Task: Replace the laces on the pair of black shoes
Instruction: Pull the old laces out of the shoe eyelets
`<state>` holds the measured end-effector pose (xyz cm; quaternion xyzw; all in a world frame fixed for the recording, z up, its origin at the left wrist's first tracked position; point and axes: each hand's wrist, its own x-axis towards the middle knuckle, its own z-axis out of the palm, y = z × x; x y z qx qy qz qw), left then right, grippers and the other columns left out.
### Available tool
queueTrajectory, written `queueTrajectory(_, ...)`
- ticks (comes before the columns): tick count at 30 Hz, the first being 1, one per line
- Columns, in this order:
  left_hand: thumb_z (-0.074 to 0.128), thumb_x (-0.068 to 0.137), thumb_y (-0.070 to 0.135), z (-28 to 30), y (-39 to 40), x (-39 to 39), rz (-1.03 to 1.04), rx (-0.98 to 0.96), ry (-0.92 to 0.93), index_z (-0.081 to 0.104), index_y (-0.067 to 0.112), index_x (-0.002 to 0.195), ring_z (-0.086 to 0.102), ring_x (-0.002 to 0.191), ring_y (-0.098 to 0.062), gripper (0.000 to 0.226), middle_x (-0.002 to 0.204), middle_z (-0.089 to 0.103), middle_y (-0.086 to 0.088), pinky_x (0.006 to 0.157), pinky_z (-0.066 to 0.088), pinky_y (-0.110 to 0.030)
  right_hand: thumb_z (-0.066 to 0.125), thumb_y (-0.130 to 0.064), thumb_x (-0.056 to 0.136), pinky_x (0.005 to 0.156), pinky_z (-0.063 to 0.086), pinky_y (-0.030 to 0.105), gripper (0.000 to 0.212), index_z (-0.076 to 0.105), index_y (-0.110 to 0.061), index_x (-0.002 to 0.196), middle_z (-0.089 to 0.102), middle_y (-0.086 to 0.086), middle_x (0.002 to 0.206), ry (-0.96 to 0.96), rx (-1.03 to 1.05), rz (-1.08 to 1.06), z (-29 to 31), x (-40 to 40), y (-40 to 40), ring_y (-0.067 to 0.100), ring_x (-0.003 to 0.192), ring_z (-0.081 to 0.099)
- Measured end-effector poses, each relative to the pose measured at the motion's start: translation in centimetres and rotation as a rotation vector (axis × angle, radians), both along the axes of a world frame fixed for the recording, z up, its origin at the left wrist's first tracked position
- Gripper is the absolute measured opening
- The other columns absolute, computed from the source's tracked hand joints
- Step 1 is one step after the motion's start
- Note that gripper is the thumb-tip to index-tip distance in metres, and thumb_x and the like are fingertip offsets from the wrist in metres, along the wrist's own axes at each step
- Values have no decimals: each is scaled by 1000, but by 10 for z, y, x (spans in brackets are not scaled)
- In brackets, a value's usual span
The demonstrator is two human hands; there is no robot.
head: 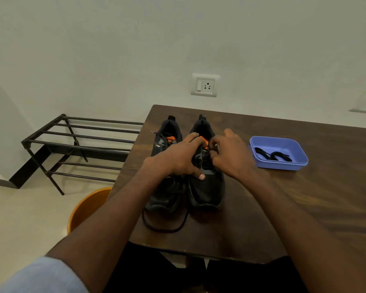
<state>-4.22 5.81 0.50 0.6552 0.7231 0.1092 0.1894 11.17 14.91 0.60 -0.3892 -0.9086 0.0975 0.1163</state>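
Two black shoes with orange lining stand side by side on the brown table (304, 197), toes toward me. My left hand (178, 159) grips the right shoe (207, 189) across its tongue, thumb on the vamp. My right hand (230, 155) has its fingers curled at that shoe's upper eyelets, pinching its lace there. The left shoe (165, 195) has a loose black lace (165, 227) trailing in a loop over the table's front. A blue tray (300, 163) to the right holds black laces (270, 155).
A black metal shoe rack (76, 144) stands on the floor to the left of the table. An orange tub (87, 208) sits on the floor by the table's front left corner. A wall socket (204, 85) is behind the shoes.
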Motion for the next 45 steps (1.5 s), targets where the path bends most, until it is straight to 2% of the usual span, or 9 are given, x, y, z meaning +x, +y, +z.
queueTrajectory(5, 91, 72, 43, -4, 0, -1, 37, 27, -47, 21, 21, 153, 44, 140, -25, 109, 157, 30, 0, 114, 41, -43, 66, -26, 94, 81, 52, 41, 31, 62, -18, 124, 43, 6, 115, -23, 82, 76, -4, -9, -9, 23, 101, 49)
queueTrajectory(9, 89, 73, 47, -5, 1, 6, 92, 52, -58, 27, 21, 145, 53, 127, -24, 98, 149, 36, -1, 107, 49, -44, 65, -28, 95, 78, 54, 40, 19, 71, -15, 107, 48, 6, 112, -142, 24, 65, -6, -12, -11, 22, 96, 51)
queueTrajectory(15, 90, 73, 47, -5, 2, 10, 137, 61, -101, 30, 23, 138, 53, 126, -23, 92, 147, 40, 0, 108, 48, -47, 62, -20, 78, 52, 35, 28, 24, 54, -11, 57, 50, 3, 56, 232, -137, -416, 21, 4, -5, 22, 53, 45)
queueTrajectory(21, 91, 71, 49, -7, 3, 7, 132, 60, -109, 25, 24, 147, 48, 135, -25, 104, 154, 36, -1, 112, 45, -47, 71, -16, 85, 76, 55, 41, 34, 69, -22, 119, 44, 3, 114, 116, 85, -125, 6, 9, 0, 25, 103, 50)
queueTrajectory(26, 92, 70, 48, -9, 2, 7, 138, 76, -121, 8, 20, 161, 36, 148, -28, 126, 168, 19, -2, 120, 37, -49, 65, -25, 95, 78, 54, 40, 17, 77, -19, 106, 42, 1, 107, -73, -16, 61, -2, -9, -4, 22, 98, 49)
queueTrajectory(33, 90, 71, 50, -9, 5, 4, 121, 54, -110, 16, 21, 160, 36, 148, -27, 119, 165, 22, 1, 118, 39, -51, 66, -15, 93, 71, 46, 38, 9, 74, -17, 90, 53, 9, 119, 358, 104, -491, 22, 17, 10, 28, 100, 59)
queueTrajectory(37, 90, 71, 52, -10, 6, 3, 112, 56, -89, 15, 19, 161, 35, 148, -27, 121, 166, 20, 0, 119, 38, -49, 67, -13, 94, 82, 54, 38, 27, 70, -18, 120, 46, 7, 123, 192, 190, -160, 12, 12, 1, 25, 113, 48)
queueTrajectory(42, 90, 71, 52, -11, 5, 3, 108, 63, -78, 14, 18, 160, 37, 146, -25, 121, 165, 21, 0, 118, 39, -47, 67, -24, 95, 81, 54, 40, 17, 74, -17, 110, 42, 1, 110, -89, 5, 63, -2, -11, -6, 22, 102, 50)
queueTrajectory(45, 90, 71, 52, -12, 6, 3, 116, 59, -91, 15, 20, 159, 37, 146, -25, 120, 165, 22, 1, 118, 39, -49, 69, -20, 91, 72, 54, 38, 11, 79, -20, 86, 62, 1, 106, 66, -30, -120, 1, -6, -1, 19, 91, 62)
